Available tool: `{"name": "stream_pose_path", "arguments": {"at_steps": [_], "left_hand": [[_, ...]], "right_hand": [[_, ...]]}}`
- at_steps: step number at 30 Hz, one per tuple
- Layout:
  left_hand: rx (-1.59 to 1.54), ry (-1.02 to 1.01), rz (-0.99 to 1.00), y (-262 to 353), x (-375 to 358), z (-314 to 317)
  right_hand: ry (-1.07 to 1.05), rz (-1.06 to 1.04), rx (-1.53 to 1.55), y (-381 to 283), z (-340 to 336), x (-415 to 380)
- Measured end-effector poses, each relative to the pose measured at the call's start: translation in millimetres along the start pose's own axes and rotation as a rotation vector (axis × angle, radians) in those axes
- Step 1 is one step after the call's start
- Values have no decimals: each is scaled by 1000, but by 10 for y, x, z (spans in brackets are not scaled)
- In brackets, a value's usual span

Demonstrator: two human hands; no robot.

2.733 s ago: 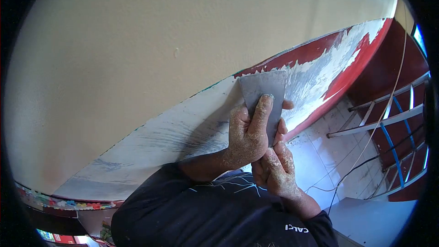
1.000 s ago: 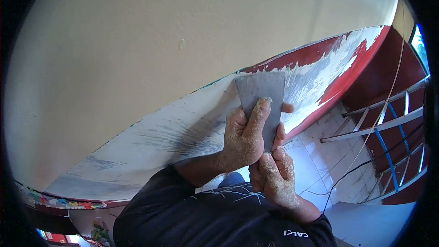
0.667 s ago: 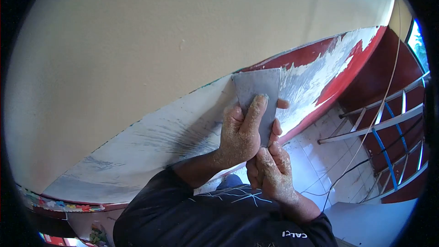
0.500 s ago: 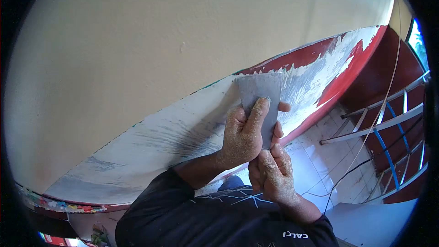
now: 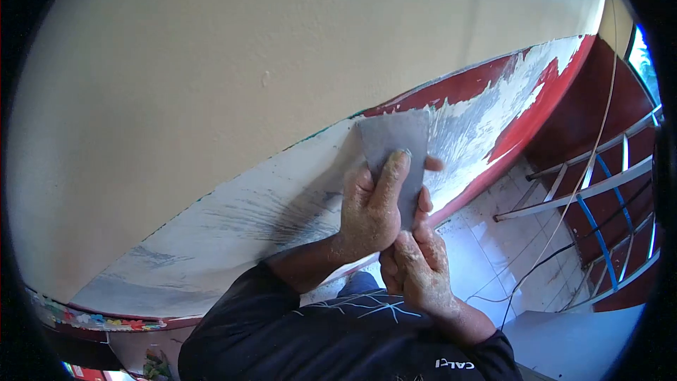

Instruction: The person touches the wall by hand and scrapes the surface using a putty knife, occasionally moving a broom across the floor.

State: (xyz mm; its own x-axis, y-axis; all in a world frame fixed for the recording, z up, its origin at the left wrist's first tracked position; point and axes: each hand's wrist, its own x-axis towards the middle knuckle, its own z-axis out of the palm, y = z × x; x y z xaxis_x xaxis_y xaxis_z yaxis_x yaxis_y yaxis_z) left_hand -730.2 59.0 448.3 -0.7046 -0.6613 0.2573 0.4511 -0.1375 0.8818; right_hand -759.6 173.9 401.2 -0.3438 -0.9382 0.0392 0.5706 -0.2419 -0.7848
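Observation:
A grey metal scraper [image 5: 395, 130], wider at its top edge, lies nearly flat against the wall band. My left hand [image 5: 372, 208], crusted with pale dust, is closed on it: the thumb presses the face and fingertips show past the right side. Below, my right hand [image 5: 424, 271], equally dusty, pinches around the scraper's narrow lower end. The scraper's top edge meets the border where the white-patched band [image 5: 282, 197] joins red paint [image 5: 458, 86]. Streaked grey and white patches [image 5: 486, 123] lie to its right.
Above the band spreads a cream wall [image 5: 211, 63]. To the right, a metal ladder-like frame [image 5: 599, 187] with blue strips stands by a dark red wall. Cables [image 5: 543, 257] hang and trail over the tiled floor [image 5: 469, 240]. A pale flat surface [image 5: 578, 346] is at lower right.
Both hands and the scraper sit slightly further left in view, with the whole scene shifted a little the same way. The grip looks unchanged.

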Motion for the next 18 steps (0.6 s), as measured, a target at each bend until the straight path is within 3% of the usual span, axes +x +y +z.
{"name": "stream_pose_path", "arguments": {"at_steps": [1,18], "left_hand": [[22,5,14,-21,-15,-5],[51,12,-22,-79,-7,48]], "right_hand": [[-12,32,-106,-2,-35,40],[-14,1,-60,-81,-79,20]]}}
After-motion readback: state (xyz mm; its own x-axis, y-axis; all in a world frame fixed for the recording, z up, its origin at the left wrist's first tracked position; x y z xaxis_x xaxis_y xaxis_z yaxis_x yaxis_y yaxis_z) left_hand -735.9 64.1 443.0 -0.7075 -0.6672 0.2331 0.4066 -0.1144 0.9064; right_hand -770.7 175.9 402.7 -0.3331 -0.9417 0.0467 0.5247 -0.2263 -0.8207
